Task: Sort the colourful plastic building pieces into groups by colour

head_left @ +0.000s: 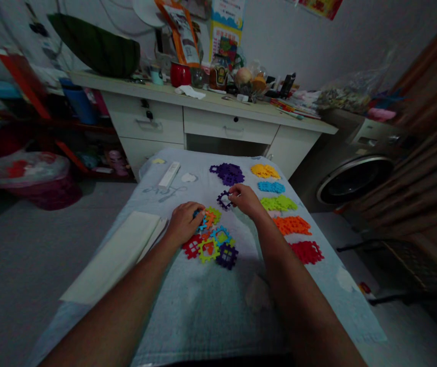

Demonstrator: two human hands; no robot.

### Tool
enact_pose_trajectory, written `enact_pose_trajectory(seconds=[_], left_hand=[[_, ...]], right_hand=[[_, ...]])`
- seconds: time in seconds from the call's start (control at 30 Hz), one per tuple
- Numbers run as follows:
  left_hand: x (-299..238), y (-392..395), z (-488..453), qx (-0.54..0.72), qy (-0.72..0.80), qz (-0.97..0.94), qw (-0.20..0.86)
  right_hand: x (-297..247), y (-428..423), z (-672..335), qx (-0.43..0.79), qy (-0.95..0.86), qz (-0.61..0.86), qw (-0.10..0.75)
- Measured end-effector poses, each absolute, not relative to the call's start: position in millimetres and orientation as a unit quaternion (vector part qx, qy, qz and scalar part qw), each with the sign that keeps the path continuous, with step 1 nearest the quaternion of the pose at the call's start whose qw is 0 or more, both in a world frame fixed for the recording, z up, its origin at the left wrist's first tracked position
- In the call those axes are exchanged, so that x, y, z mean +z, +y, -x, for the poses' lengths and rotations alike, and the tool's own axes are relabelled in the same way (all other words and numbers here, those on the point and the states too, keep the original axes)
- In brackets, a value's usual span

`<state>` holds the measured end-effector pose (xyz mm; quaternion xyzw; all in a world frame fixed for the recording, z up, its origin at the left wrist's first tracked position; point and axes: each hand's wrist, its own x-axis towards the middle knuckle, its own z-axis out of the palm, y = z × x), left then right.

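My right hand (246, 200) pinches a dark purple square interlocking block (224, 200) at its right edge, with the notched frame showing. My left hand (185, 223) is at the far left of a mixed pile, its fingers curled over a blue interlocking block (199, 218). In that pile lie a red window-like block (192, 246), a lime green one (208, 250), another purple one (226, 256) and several others in orange and blue. Just beyond my right hand sits a heap of purple blocks (230, 174).
Sorted heaps run down the table's right side: yellow (265, 171), blue (271, 187), green (278, 203), orange (292, 225) and red (307, 252). A folded white cloth (115, 257) and a white strip-shaped box (169, 175) lie on the left. Behind stands a cluttered desk (218, 104).
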<state>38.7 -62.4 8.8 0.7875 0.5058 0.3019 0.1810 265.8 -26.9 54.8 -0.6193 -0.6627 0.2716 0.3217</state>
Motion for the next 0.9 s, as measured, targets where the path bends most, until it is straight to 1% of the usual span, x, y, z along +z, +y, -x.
enact_pose_trajectory(seconds=[0.17,0.4,0.67,0.9], left_hand=[[8.6,-62.4,-38.5,0.308,0.504,-0.785,0.186],[6.2,-62.9,-39.3,0.317,0.508,-0.778,0.188],[6.6,-63.0,-39.2,0.322,0.51,-0.773,0.197],[6.7,-63.6,-39.4,0.315,0.515,-0.772,0.199]], right_hand=[[28.3,17.3,-259.0,0.292,-0.541,0.657,0.437],[17.1,50.8,-247.1,0.372,-0.438,0.622,0.532],[13.7,67.9,-235.4,0.394,-0.416,0.587,0.573],[8.6,64.0,-242.5,0.342,-0.487,0.578,0.558]])
